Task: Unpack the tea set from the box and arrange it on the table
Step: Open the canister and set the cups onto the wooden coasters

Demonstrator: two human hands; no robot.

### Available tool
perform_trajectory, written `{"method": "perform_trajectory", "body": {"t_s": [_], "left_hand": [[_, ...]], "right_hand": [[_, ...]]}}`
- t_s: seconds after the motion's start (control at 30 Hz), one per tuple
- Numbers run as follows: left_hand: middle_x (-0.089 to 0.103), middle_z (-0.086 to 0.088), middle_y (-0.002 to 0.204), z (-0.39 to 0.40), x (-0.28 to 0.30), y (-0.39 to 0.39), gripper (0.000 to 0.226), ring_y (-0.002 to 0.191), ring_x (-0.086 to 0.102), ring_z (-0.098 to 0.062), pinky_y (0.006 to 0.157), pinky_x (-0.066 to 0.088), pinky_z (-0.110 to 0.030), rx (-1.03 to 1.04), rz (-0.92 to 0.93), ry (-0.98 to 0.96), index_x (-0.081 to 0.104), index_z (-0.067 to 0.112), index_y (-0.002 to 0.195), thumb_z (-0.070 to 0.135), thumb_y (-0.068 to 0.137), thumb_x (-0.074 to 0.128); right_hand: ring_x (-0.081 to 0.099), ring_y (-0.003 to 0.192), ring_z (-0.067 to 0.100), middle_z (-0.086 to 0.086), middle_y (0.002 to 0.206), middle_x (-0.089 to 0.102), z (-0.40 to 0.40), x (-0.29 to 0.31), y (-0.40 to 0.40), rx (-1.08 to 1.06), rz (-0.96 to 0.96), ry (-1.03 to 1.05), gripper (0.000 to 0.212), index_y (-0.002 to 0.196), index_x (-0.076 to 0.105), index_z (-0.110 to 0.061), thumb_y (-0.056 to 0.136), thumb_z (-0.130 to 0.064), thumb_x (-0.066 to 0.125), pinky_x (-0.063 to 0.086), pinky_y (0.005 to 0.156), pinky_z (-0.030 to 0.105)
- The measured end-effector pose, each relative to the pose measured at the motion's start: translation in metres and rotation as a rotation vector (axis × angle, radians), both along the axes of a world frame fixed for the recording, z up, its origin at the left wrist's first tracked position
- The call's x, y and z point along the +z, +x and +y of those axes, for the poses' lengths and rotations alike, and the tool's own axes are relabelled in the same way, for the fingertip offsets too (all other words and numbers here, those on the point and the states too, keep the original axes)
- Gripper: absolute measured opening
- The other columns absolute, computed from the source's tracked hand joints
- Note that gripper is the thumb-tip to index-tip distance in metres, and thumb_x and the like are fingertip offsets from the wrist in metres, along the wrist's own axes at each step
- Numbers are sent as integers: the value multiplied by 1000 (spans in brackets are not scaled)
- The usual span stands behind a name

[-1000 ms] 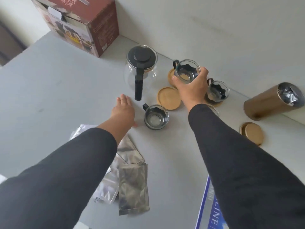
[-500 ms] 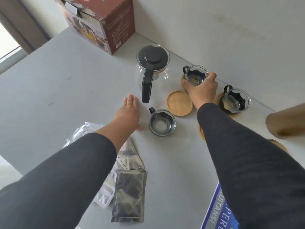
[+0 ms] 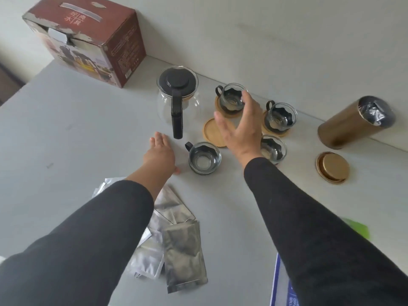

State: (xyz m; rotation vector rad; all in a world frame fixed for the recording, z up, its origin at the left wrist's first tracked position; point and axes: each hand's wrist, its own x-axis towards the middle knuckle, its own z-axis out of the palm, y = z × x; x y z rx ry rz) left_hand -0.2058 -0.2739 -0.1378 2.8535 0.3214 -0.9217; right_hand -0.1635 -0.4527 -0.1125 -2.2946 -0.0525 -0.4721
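Note:
A glass teapot [image 3: 176,96] with a black lid and handle stands near the wall. To its right a glass cup [image 3: 230,99] sits on a wooden coaster [image 3: 218,107]. My right hand [image 3: 239,127] hovers open just in front of that cup, holding nothing. A second cup [image 3: 280,115] rests on a coaster further right, and a third [image 3: 272,149] is partly hidden behind my right wrist. An empty coaster [image 3: 213,132] lies under my right hand. A coasterless cup [image 3: 204,157] stands by my left hand [image 3: 160,154], which lies flat and open on the table.
The red-brown box [image 3: 92,43] stands at the back left against the wall. A gold canister [image 3: 355,122] lies on its side at the right, its gold lid [image 3: 332,166] beside it. Several silver foil pouches [image 3: 176,239] lie near me. A blue printed sheet [image 3: 282,283] is at the bottom right.
My right hand set the cup on the back coaster, let go and pulled back with fingers spread. My left hand stayed flat on the table. The view shifted.

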Motion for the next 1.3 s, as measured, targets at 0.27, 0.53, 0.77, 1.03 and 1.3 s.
{"method": "perform_trajectory", "body": {"t_s": [0.27, 0.53, 0.77, 1.03, 1.3], "left_hand": [[-19, -13, 158, 1, 7, -1, 114, 148, -9, -27, 117, 20, -41, -28, 34, 17, -17, 1, 149, 40, 83, 67], [-18, -13, 158, 2, 5, -2, 115, 149, -8, -27, 117, 21, -40, -30, 18, -1, -17, 0, 148, 39, 83, 69], [-19, -15, 158, 2, 7, -3, 111, 148, -8, -28, 117, 21, -39, -37, 17, -1, -17, -1, 148, 38, 85, 66], [-19, -11, 158, 1, 5, -2, 111, 149, -8, -26, 116, 23, -37, 8, 3, -30, -16, 1, 149, 36, 85, 67], [-18, -12, 158, -2, 3, -1, 113, 149, -8, -25, 116, 22, -37, 14, -13, -24, -16, 0, 149, 36, 83, 69]], "right_hand": [[39, 121, 17, 8, 130, 47, 35, -33, -80, 1, 169, 50, 100, 137, 39, -9, 60, -67, 66, 33, 98, 18], [45, 112, 21, 9, 118, 53, 49, -49, -89, -116, 193, -6, 86, 129, 45, -6, 61, -43, 84, 43, 91, 27], [49, 108, 28, 13, 114, 56, 34, -26, -55, -220, 118, -9, 85, 123, 50, -1, 59, -45, 84, 40, 91, 31], [45, 117, 26, 11, 126, 50, 10, -21, -16, -209, 222, 6, 88, 131, 43, -4, 63, -43, 83, 38, 96, 30], [40, 123, 24, 10, 132, 47, 8, -30, -3, -115, 295, 6, 89, 135, 40, -7, 65, -44, 82, 33, 101, 28]]}}
